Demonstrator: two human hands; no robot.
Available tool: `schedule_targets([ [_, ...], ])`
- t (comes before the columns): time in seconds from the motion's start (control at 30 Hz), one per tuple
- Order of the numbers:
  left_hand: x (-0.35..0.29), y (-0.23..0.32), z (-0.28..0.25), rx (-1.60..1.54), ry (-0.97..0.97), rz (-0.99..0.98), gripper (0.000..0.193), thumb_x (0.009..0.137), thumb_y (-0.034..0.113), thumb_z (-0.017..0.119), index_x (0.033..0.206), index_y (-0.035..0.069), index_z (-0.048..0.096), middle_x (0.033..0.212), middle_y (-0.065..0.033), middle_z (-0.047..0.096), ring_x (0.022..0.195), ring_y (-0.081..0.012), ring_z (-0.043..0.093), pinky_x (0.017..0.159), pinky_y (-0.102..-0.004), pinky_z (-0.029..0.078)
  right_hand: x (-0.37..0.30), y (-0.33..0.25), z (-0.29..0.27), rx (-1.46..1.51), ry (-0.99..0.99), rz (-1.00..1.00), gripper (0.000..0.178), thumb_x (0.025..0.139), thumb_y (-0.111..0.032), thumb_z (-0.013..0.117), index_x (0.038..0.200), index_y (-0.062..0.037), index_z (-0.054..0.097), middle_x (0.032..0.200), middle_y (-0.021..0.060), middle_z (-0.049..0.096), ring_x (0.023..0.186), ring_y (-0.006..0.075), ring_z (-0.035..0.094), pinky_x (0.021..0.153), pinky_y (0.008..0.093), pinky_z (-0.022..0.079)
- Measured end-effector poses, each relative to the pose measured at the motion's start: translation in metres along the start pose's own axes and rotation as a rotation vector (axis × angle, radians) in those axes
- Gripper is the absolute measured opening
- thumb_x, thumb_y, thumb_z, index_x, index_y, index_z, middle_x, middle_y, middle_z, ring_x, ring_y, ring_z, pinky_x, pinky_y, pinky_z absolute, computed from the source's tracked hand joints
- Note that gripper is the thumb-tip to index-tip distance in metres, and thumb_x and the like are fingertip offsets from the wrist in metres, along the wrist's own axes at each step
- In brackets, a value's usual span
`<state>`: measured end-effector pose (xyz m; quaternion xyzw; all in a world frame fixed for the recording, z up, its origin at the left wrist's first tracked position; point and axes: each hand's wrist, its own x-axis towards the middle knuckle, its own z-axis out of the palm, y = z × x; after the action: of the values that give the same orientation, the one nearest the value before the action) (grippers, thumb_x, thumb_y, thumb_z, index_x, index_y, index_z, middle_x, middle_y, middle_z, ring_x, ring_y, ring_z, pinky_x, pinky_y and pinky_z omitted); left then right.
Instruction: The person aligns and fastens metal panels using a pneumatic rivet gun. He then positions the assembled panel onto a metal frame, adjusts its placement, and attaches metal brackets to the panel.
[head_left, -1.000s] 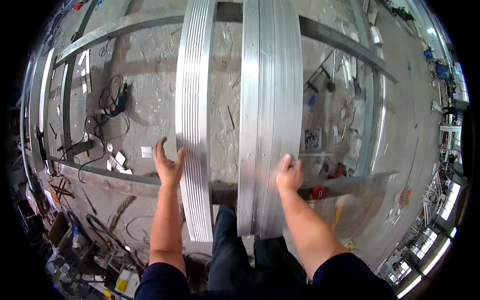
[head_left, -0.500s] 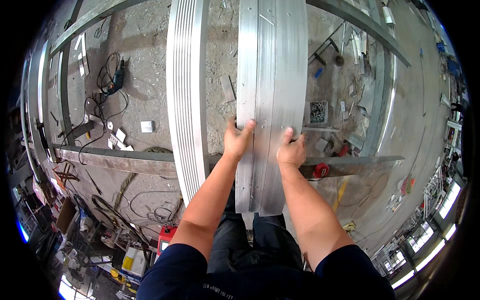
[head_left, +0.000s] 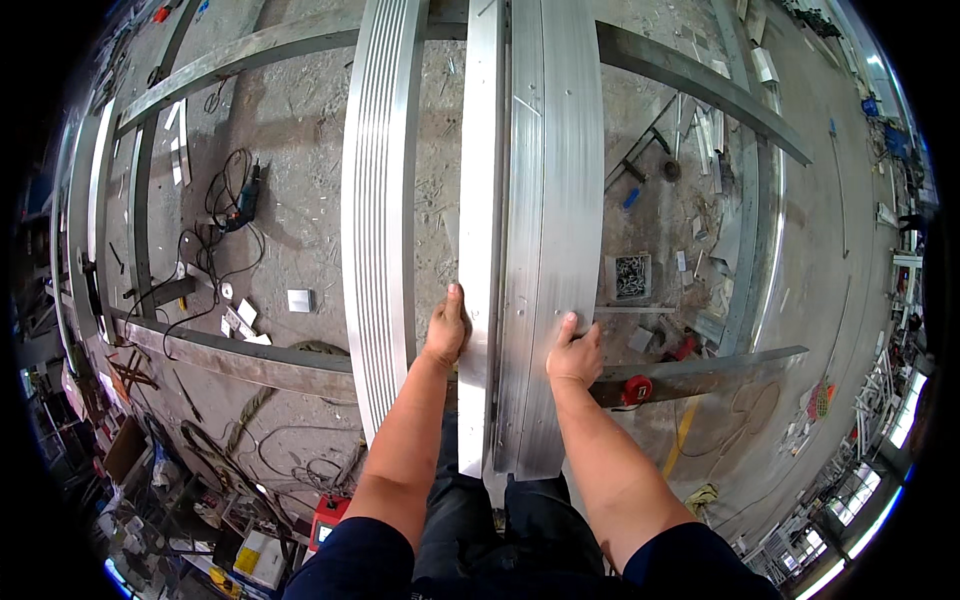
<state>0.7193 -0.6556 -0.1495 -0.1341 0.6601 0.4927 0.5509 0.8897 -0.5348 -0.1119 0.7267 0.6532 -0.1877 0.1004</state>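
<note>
My left hand (head_left: 446, 326) is closed around the outer edge of a narrow silver aluminium profile (head_left: 480, 180), thumb along its edge. A dark gap separates that profile from a wider aluminium profile (head_left: 572, 200) on its right, which has a lengthwise seam and a few small dots on its face. On the wider one's right edge my right hand (head_left: 574, 350) is closed, thumb on top and fingers bent over the side. Both profiles run lengthwise away from me, with their near ends above my legs. The undersides and some fingertips are hidden.
Left of my hands a ribbed aluminium profile (head_left: 380, 170) lies across the steel frame's crossbars (head_left: 250, 365). On the floor are a corded drill (head_left: 245, 200), a box of screws (head_left: 630, 277) and metal offcuts. A red tape measure (head_left: 637, 389) rests on the right crossbar.
The narrow profile has come away from the wider one and leans or turns left, opening a dark gap. My left hand has moved left with it. The whole view has shifted slightly.
</note>
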Motion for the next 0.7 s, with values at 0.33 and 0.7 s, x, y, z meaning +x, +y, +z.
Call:
schedule_targets([
  [0.33,0.028,-0.016,-0.018,-0.433,-0.221,-0.048,0.074,0.099,0.057,0.049,0.138,-0.006,0.049,0.134,-0.0118,0.059,0.120,-0.0233,0.055,0.104,-0.0363,0.042,0.001,0.000,0.001,-0.039,0.026,-0.005,0.079,0.094,-0.067,0.039,0.131,0.0016,0.049,0.118,0.0247,0.065,0.104,0.0431,0.064,0.085,0.0533,0.051],
  [0.7,0.059,-0.053,-0.030,-0.271,-0.053,0.041,0.076,0.099,0.059,0.050,0.129,-0.010,0.056,0.126,-0.0152,0.061,0.113,-0.0228,0.055,0.102,-0.0323,0.041,0.001,0.001,0.006,-0.019,0.040,-0.011,0.072,0.095,-0.066,0.039,0.124,-0.0004,0.053,0.112,0.0251,0.066,0.101,0.0459,0.063,0.086,0.0547,0.049],
])
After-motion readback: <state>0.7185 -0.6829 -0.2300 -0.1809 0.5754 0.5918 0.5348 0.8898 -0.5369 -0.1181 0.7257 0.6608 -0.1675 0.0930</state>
